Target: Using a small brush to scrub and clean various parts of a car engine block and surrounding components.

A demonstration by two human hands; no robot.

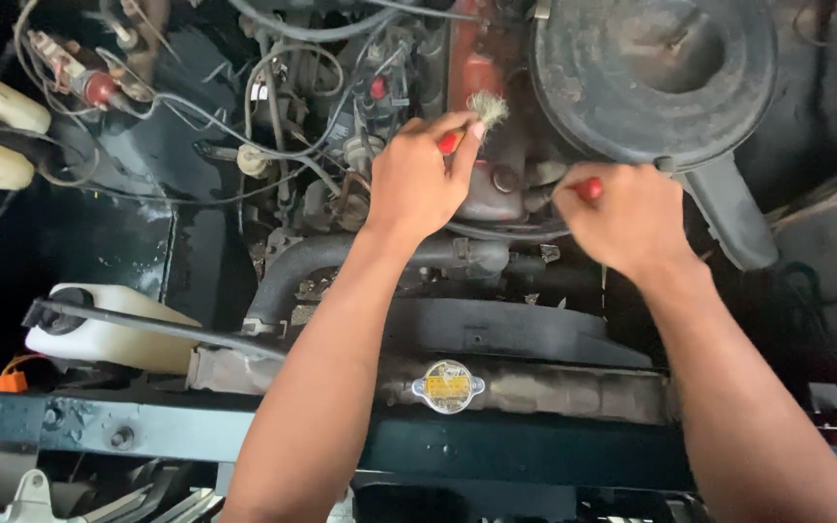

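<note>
- I am holding my left hand clenched on a small red-handled brush, its frayed bristles pointing up beside the reddish engine block
- My right hand is gripping a red-handled tool just under the round black air cleaner; its tip is hidden
- Step in hand: I am judging it as brushing grime off the engine top
- Next move is calling for bristles lowered onto the block, clear of the wires
- Radiator cap is sitting near, below both arms
</note>
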